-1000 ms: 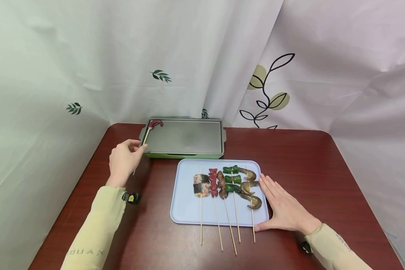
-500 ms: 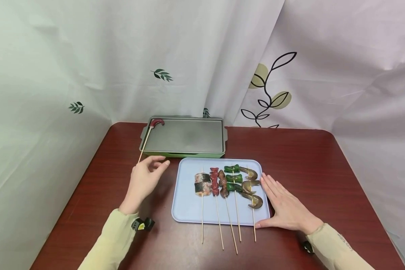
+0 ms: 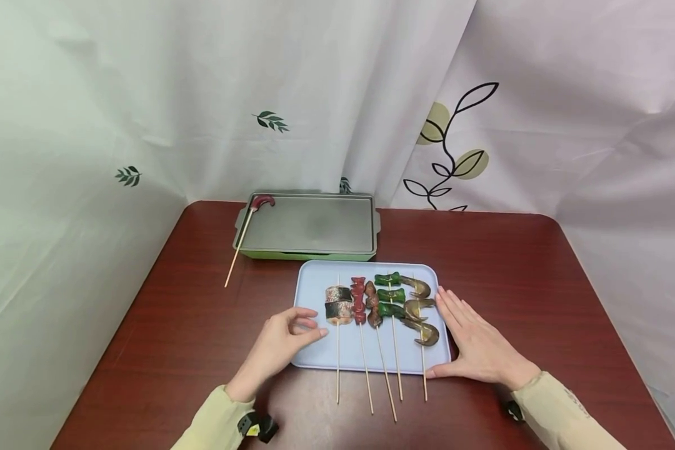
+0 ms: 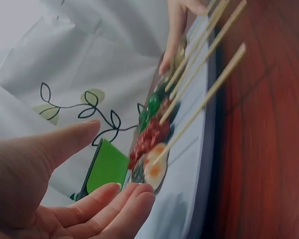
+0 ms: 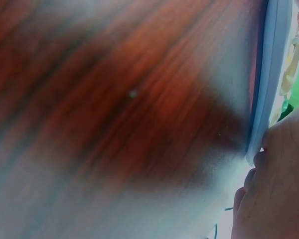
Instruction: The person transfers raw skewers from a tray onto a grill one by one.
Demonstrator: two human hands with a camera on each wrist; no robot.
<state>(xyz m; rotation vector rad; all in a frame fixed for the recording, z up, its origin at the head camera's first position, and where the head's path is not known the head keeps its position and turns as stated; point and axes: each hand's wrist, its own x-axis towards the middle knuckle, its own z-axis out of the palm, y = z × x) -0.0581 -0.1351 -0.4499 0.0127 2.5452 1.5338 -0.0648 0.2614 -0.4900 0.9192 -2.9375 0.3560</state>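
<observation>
My left hand (image 3: pixel 284 344) reaches over the left edge of the pale blue tray (image 3: pixel 315 350), fingers loosely bent with nothing between them. Just beyond its fingertips lies a skewer of black-and-white fish-like pieces (image 3: pixel 338 310); in the left wrist view its pale end piece (image 4: pixel 157 167) sits close to the fingers. To its right lie a red-piece skewer (image 3: pixel 358 303), a brown-piece skewer (image 3: pixel 374 306), a green-piece skewer (image 3: pixel 391 295) and a skewer of curved brownish pieces (image 3: pixel 422 309). My right hand (image 3: pixel 480 347) rests against the tray's right edge, fingers extended, thumb near the front corner.
Behind the tray stands a grey griddle (image 3: pixel 315 225) with a green base. One skewer with a curled dark red piece (image 3: pixel 262 201) lies on its left side, stick overhanging the front. Several sticks on the tray project past its front edge. White curtains (image 3: pixel 292 94) enclose the table (image 3: pixel 512 262).
My left hand let go of the dark red skewer, leaving it on the griddle, and moved right and nearer to the fish-like skewer on the tray. My right hand stayed at the tray's edge.
</observation>
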